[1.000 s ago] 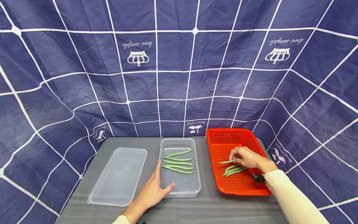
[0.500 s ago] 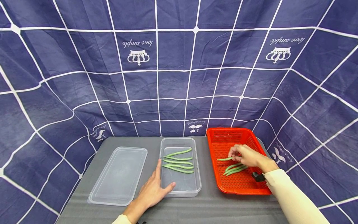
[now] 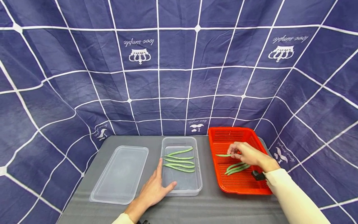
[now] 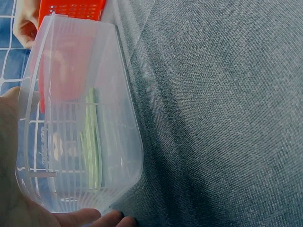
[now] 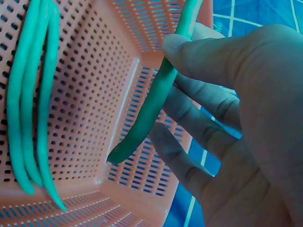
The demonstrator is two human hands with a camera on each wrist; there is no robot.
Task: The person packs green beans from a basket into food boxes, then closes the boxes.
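My right hand pinches a green bean between thumb and fingers, over the red basket. Several more green beans lie together on the basket floor, just below that hand in the head view. A clear plastic container stands left of the basket, with several green beans spread crosswise in it. Against its near left corner rests my left hand, fingers stretched along the left wall and thumb over the near rim. In the left wrist view, those fingers touch the container's outer side.
A translucent flat lid lies on the grey tabletop, left of the container. Blue cloth with white lines rises behind the table and on both sides. A strip of tabletop separates the container from the basket.
My right hand has risen slightly away from the beans on the basket floor, lifting the pinched bean with it. The left hand keeps its place at the container.
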